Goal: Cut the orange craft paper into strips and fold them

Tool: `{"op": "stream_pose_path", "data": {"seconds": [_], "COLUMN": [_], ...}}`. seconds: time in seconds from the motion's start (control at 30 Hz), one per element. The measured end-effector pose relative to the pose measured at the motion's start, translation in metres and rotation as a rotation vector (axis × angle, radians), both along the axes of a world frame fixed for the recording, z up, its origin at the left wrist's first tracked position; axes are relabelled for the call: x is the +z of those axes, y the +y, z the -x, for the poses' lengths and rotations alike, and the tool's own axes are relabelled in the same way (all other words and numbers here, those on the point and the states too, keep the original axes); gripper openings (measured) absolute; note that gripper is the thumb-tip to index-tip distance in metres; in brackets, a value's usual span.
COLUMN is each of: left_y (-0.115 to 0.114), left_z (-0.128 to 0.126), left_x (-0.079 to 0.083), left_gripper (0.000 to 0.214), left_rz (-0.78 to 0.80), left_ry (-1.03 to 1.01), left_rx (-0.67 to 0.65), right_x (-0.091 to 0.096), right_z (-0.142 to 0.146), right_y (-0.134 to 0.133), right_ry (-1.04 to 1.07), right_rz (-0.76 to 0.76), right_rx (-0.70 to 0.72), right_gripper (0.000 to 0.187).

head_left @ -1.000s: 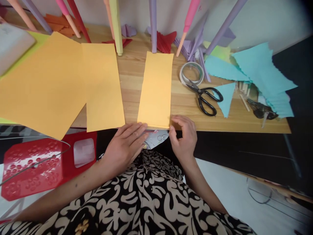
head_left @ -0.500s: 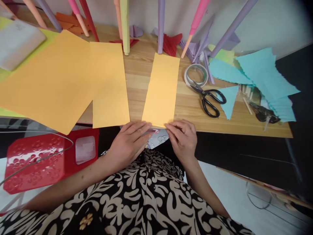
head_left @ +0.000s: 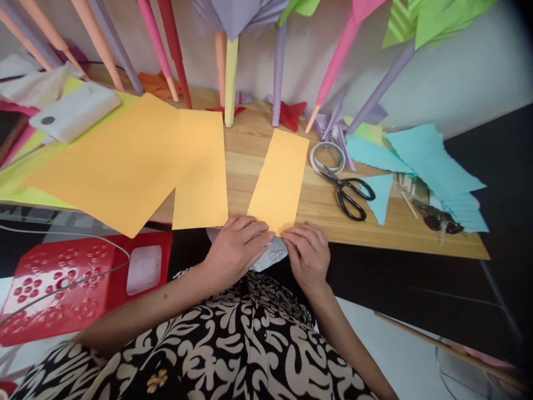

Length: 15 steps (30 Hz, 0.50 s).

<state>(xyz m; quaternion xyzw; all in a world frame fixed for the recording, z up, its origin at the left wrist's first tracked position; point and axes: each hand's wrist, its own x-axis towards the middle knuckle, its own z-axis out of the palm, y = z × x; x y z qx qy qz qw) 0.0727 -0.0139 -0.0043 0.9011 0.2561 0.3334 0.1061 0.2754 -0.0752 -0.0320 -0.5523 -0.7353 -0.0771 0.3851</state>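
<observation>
A rectangular strip of yellow-orange paper (head_left: 281, 178) lies on the wooden table with its short near edge at the table's front. My left hand (head_left: 239, 244) has its fingers together over the left part of that edge. At the right corner my right hand (head_left: 310, 255) pinches the same edge between thumb and fingers. My fingertips hide most of the near edge, so its fold cannot be made out clearly. A second cut piece of yellow-orange paper (head_left: 202, 183) lies left of the strip, beside a larger sheet (head_left: 129, 161) of the same colour.
Black-handled scissors (head_left: 350, 194) touch a tape roll (head_left: 327, 158) right of the strip. Turquoise crepe paper pieces (head_left: 433, 155) lie further right. Rolled paper stems (head_left: 278, 78) lean at the back. A white device (head_left: 77, 111) rests at left; a red plastic stool (head_left: 62, 289) stands below.
My head view has tilted up, showing more of the paper flowers at the back. My left hand has slid slightly right along the strip's near edge; my right hand still pinches the corner.
</observation>
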Motion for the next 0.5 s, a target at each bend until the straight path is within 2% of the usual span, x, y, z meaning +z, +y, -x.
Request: {"op": "stream_pose_path", "data": {"seconds": [0.17,0.3,0.4,0.5], "left_y": [0.005,0.011,0.019,0.031], "left_z": [-0.006,0.000,0.012,0.030], "left_x": [0.013,0.025,0.033,0.037], "left_gripper": [0.010,0.011,0.009,0.011], "left_rz": [-0.018,-0.032,-0.040,-0.043], "left_ry": [-0.086,-0.122,-0.158,-0.166], "left_rx": [0.022,0.022,0.040,0.119], "right_x": [0.025,0.047,0.067,0.091], "right_z": [0.004,-0.001,-0.016,-0.042], "right_y": [0.001,0.002,-0.001,-0.011], "right_ry": [-0.018,-0.049,-0.027,0.115], "right_rz": [-0.003,0.009,-0.002,-0.109], "right_rx": [0.045,0.072,0.073,-0.040], "right_gripper": [0.015,0.014,0.018,0.019]}}
